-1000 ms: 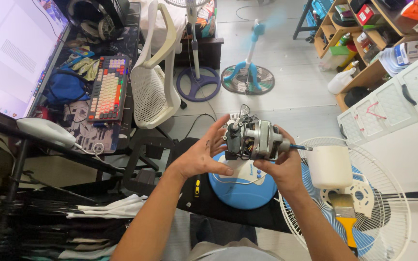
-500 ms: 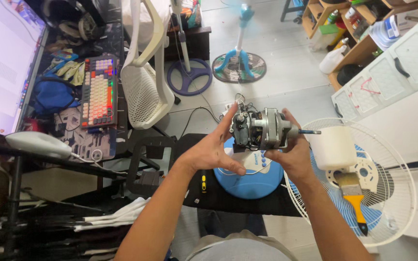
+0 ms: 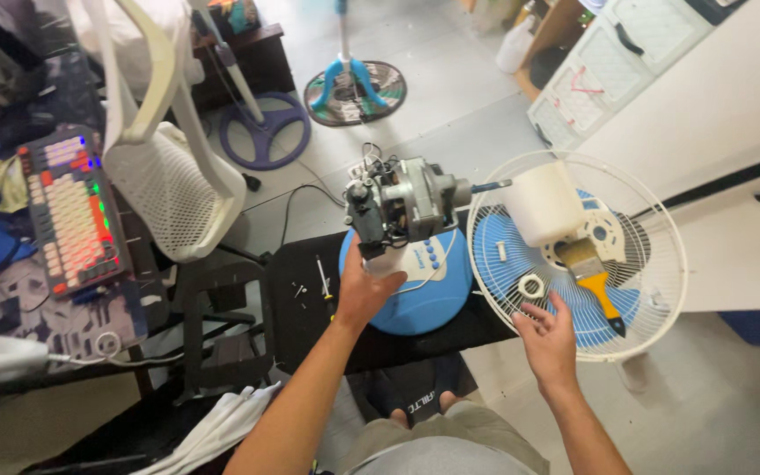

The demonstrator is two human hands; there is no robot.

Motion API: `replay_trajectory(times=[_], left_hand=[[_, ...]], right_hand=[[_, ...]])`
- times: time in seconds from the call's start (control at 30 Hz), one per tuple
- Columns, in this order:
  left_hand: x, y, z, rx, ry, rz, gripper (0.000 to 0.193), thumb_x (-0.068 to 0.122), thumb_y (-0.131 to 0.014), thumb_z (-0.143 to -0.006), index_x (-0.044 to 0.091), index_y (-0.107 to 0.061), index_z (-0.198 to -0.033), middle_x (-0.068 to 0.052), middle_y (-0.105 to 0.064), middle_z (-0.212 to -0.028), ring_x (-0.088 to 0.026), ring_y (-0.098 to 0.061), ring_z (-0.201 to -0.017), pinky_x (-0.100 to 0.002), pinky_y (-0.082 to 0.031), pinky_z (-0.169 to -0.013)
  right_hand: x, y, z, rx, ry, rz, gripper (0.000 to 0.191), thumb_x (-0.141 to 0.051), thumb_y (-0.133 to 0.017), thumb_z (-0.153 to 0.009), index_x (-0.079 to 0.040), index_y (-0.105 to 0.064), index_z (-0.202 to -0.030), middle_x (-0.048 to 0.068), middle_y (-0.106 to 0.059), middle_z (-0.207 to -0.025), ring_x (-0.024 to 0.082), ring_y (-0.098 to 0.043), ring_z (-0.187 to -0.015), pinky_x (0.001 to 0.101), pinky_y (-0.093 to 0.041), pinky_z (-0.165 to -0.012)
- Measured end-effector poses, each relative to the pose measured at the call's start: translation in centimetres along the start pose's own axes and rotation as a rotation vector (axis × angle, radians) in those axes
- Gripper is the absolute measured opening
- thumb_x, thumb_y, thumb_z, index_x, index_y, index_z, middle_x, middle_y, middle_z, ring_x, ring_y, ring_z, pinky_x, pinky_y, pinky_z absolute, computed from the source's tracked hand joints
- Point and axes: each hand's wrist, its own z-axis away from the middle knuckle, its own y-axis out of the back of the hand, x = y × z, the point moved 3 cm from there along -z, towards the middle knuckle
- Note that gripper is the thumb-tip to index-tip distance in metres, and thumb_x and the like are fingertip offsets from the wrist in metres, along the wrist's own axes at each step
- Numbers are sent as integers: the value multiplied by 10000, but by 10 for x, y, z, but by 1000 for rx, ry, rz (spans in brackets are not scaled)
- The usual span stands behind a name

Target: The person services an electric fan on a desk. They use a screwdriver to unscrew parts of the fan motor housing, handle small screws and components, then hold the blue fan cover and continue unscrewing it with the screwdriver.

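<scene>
Above blue fan base (image 3: 415,303), fan motor (image 3: 402,202) in left hand (image 3: 364,290), shaft pointing right

The left hand (image 3: 364,295) covered the neck under the fan motor (image 3: 402,207), so its grip there could not be read. The motor hid part of the blue base (image 3: 415,303) behind it. Screws (image 3: 299,288) left of that grip were too small to tell. The keyboard (image 3: 68,211), far left, was blurred.
</scene>
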Motion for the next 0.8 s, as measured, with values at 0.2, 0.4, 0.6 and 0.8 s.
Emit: replay_trajectory(times=[0.2, 0.4, 0.6, 0.8], left_hand=[[-5, -12, -1, 74, 59, -118, 508, 138, -954, -813, 40, -749, -1268, -70, -828, -1176, -170, -781, -1048, -349, -615, -919], [-16, -11, -3, 219, 161, -309, 396, 278, -976, -798, 35, -821, -1070, -46, -840, -941, -153, -746, -859, -337, -610, -792], [-8, -3, -7, 258, 235, -471, 375, 370, -939, -774, 46, -830, -927, -57, -832, -819, -144, -813, -794, -329, -614, -773], [51, 5, 10, 399, 12, -335, 463, 291, -912, -750, 36, -727, -1090, -98, -809, -944, -196, -789, -851, -347, -622, -769]], right_hand=[[14, 29, 15, 104, -27, 95, 895, -112, -769, -933, 11, -298, -1684, 206, -696, -1354, 202, -698, -1099, 333, -586, -901], [0, 8, 6, 34, 159, 460, 775, -206, -835, -879, -29, -525, -1567, 192, -748, -1336, 263, -725, -1205, 405, -553, -1038], [-18, -27, -6, -168, 432, 626, 662, -238, -834, -854, -49, -639, -1458, 207, -707, -1384, 382, -657, -1293, 453, -500, -1101], [-14, -47, -18, -291, 405, 592, 667, -244, -827, -855, -59, -631, -1465, 188, -699, -1381, 370, -651, -1286, 444, -500, -1098]])
